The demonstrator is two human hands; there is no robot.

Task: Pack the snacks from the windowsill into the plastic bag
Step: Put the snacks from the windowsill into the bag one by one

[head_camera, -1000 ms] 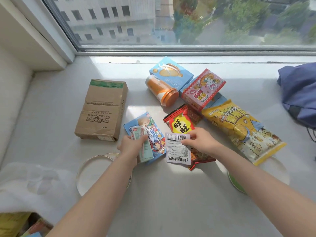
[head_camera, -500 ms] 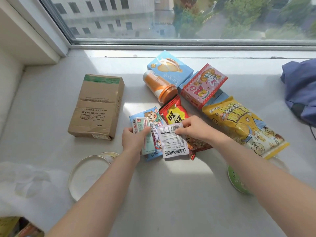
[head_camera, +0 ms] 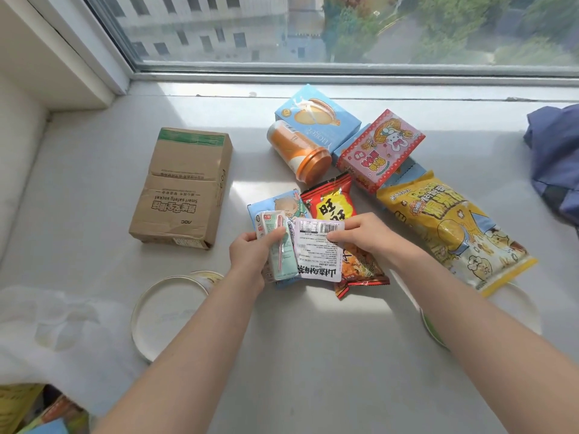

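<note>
While the head camera looked down at the windowsill (head_camera: 313, 364), both hands were at the near edge of the snack pile. The left hand (head_camera: 250, 253) had its fingers curled round a small mint-green drink carton (head_camera: 279, 249), its straw facing up. The right hand (head_camera: 366, 236) pinched the top edge of a white barcode packet (head_camera: 316, 255) just beside it. The two items seemed to be gathered side by side so they could go into the bag in one trip.

A blue cartoon packet (head_camera: 283, 203) lay under both of them, and a red packet (head_camera: 333, 200) lay partly under the white one. Farther off sat an orange-lidded canister (head_camera: 299, 151), a blue biscuit box (head_camera: 316, 115), a pink rabbit box (head_camera: 380, 148) and, to the right, a yellow popcorn bag (head_camera: 448, 227).

The white plastic bag (head_camera: 62, 333) lay crumpled at the near left, well apart from the pile, its mouth impossible to make out. A round white lid (head_camera: 166, 314) lay between the bag and the hands and might have hindered the carry. A cardboard box (head_camera: 185, 186) lay to the left and a blue cloth (head_camera: 554, 158) at the far right.
</note>
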